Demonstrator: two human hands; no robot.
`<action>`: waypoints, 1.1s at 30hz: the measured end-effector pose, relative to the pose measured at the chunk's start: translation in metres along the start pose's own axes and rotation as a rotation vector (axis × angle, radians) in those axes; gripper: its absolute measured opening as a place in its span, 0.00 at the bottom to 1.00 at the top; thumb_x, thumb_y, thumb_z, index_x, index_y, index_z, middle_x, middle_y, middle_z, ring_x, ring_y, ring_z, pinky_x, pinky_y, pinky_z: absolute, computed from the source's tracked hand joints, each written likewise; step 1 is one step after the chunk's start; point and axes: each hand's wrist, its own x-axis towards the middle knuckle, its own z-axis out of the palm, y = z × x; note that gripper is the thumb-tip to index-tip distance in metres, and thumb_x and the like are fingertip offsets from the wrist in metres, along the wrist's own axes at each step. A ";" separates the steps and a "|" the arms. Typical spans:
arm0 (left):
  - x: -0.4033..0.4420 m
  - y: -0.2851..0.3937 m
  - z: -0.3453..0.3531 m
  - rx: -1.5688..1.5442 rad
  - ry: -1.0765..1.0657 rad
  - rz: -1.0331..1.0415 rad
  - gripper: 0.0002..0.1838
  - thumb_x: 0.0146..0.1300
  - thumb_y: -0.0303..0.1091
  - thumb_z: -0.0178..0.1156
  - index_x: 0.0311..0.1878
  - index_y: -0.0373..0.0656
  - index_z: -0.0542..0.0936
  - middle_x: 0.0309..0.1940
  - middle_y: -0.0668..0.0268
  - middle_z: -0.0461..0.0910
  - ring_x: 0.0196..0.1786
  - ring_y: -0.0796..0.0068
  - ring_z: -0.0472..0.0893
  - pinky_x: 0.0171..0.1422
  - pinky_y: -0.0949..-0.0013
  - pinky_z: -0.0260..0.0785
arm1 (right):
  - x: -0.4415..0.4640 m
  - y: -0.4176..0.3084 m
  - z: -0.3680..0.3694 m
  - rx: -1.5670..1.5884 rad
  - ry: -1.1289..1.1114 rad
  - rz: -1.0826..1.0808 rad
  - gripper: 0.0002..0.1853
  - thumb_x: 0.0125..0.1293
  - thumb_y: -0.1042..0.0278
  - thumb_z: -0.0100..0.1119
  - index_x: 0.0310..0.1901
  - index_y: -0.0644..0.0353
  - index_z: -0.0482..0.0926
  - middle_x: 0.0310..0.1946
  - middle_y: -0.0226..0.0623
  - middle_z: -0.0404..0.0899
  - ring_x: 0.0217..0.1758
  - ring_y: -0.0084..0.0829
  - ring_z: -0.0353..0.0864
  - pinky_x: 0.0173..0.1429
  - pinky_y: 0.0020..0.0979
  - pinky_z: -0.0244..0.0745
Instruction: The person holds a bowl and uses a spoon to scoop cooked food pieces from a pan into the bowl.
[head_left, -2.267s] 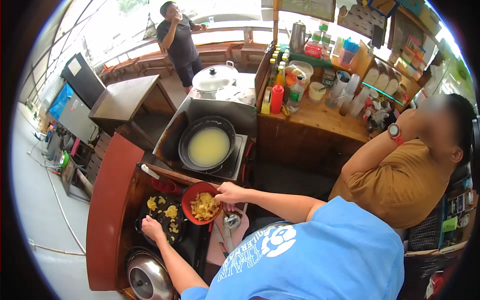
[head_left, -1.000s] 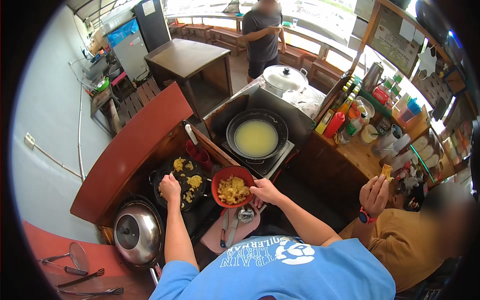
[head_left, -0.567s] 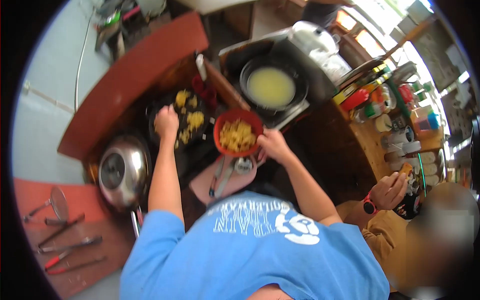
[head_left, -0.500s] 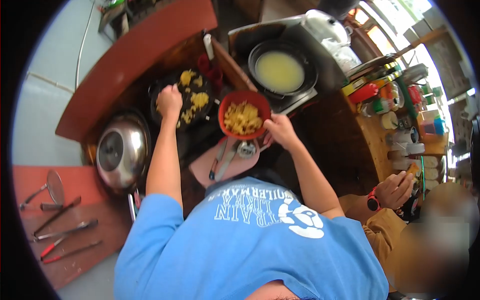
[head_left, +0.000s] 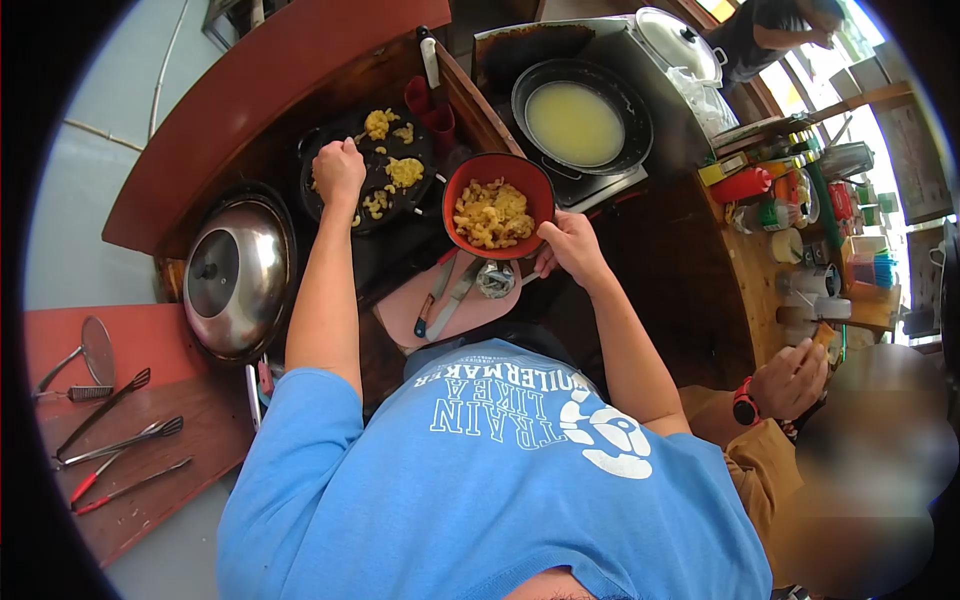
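Head view: where's the bowl (head_left: 472, 176)?

"Just beside the pan (head_left: 374, 172), yellow food (head_left: 494, 214) inside. The right hand (head_left: 574, 250) pinches its rim."

"And the left hand (head_left: 338, 170)?"

"Curled over the pan; from here I can't tell how tightly, or on what."

"Beyond?"

"A wok (head_left: 634, 110) of yellow liquid (head_left: 573, 123)."
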 end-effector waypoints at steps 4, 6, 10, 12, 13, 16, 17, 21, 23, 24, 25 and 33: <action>0.004 0.000 -0.008 -0.087 -0.085 -0.187 0.19 0.72 0.41 0.58 0.35 0.34 0.88 0.29 0.52 0.87 0.34 0.49 0.87 0.47 0.50 0.78 | 0.000 -0.001 -0.001 0.000 -0.003 -0.003 0.13 0.68 0.73 0.51 0.46 0.74 0.79 0.22 0.42 0.81 0.18 0.29 0.83 0.22 0.30 0.82; 0.008 -0.001 -0.006 -0.247 -0.098 -0.327 0.19 0.71 0.39 0.58 0.31 0.33 0.86 0.26 0.54 0.86 0.28 0.56 0.85 0.40 0.54 0.76 | 0.001 -0.001 0.000 0.007 -0.006 -0.001 0.13 0.68 0.73 0.50 0.47 0.74 0.79 0.22 0.42 0.81 0.18 0.29 0.83 0.22 0.30 0.82; 0.010 -0.008 -0.005 -0.670 -0.085 -0.549 0.19 0.69 0.31 0.58 0.22 0.30 0.80 0.20 0.57 0.81 0.15 0.75 0.74 0.20 0.67 0.64 | 0.001 -0.004 0.000 0.013 -0.003 0.014 0.13 0.68 0.73 0.50 0.46 0.74 0.79 0.23 0.44 0.82 0.19 0.30 0.83 0.22 0.31 0.82; 0.007 -0.011 -0.006 -0.760 -0.075 -0.563 0.19 0.69 0.30 0.57 0.22 0.30 0.78 0.19 0.57 0.80 0.15 0.76 0.72 0.18 0.69 0.60 | 0.001 -0.008 0.001 -0.005 -0.002 0.035 0.14 0.68 0.73 0.49 0.46 0.74 0.79 0.23 0.45 0.82 0.19 0.30 0.83 0.22 0.31 0.82; 0.006 -0.013 -0.007 -0.847 -0.069 -0.577 0.19 0.69 0.29 0.56 0.21 0.31 0.77 0.18 0.58 0.79 0.14 0.76 0.71 0.16 0.70 0.57 | 0.003 -0.011 0.002 -0.021 -0.001 0.062 0.14 0.68 0.72 0.49 0.46 0.75 0.79 0.24 0.45 0.83 0.19 0.31 0.84 0.22 0.31 0.82; 0.001 -0.017 -0.016 -0.880 -0.081 -0.593 0.16 0.71 0.29 0.55 0.26 0.30 0.78 0.20 0.58 0.79 0.14 0.77 0.70 0.16 0.71 0.57 | 0.012 -0.011 0.008 -0.009 -0.011 0.061 0.14 0.68 0.72 0.49 0.45 0.76 0.79 0.24 0.47 0.83 0.19 0.33 0.84 0.22 0.31 0.82; -0.003 -0.018 -0.020 -0.928 -0.081 -0.602 0.15 0.71 0.29 0.55 0.28 0.31 0.78 0.20 0.58 0.79 0.15 0.77 0.71 0.16 0.72 0.57 | 0.015 -0.012 0.012 -0.004 -0.015 0.065 0.14 0.69 0.72 0.50 0.45 0.76 0.79 0.25 0.48 0.83 0.19 0.33 0.84 0.21 0.31 0.82; -0.016 -0.018 -0.045 -1.023 -0.061 -0.592 0.15 0.72 0.31 0.56 0.28 0.32 0.78 0.20 0.61 0.77 0.15 0.78 0.69 0.16 0.72 0.57 | 0.036 -0.018 0.032 -0.044 -0.046 0.034 0.15 0.69 0.70 0.53 0.44 0.78 0.79 0.25 0.48 0.83 0.19 0.35 0.84 0.21 0.32 0.82; -0.021 -0.026 -0.054 -1.047 -0.056 -0.579 0.15 0.72 0.32 0.59 0.29 0.32 0.78 0.19 0.64 0.75 0.14 0.80 0.68 0.16 0.74 0.54 | 0.047 -0.023 0.043 -0.087 -0.062 0.032 0.14 0.69 0.69 0.54 0.39 0.77 0.80 0.24 0.47 0.84 0.20 0.35 0.86 0.22 0.34 0.82; -0.023 -0.030 -0.059 -1.044 -0.065 -0.558 0.14 0.71 0.33 0.61 0.30 0.33 0.79 0.18 0.65 0.75 0.14 0.81 0.67 0.16 0.75 0.52 | 0.057 -0.019 0.045 -0.119 -0.061 0.025 0.15 0.69 0.69 0.54 0.37 0.77 0.80 0.23 0.47 0.84 0.21 0.36 0.87 0.22 0.35 0.83; -0.029 -0.033 -0.067 -1.096 -0.075 -0.560 0.14 0.70 0.33 0.63 0.30 0.34 0.79 0.17 0.66 0.74 0.13 0.82 0.66 0.16 0.76 0.51 | 0.068 -0.014 0.049 -0.177 -0.038 -0.032 0.15 0.69 0.69 0.54 0.34 0.77 0.81 0.23 0.48 0.84 0.23 0.37 0.88 0.23 0.36 0.84; -0.100 0.000 -0.131 -1.020 -0.168 -0.408 0.15 0.77 0.44 0.59 0.39 0.42 0.81 0.22 0.73 0.74 0.16 0.89 0.64 0.16 0.80 0.51 | 0.059 -0.052 0.065 -0.285 -0.083 -0.051 0.21 0.67 0.66 0.52 0.24 0.78 0.80 0.20 0.49 0.85 0.21 0.38 0.88 0.25 0.35 0.87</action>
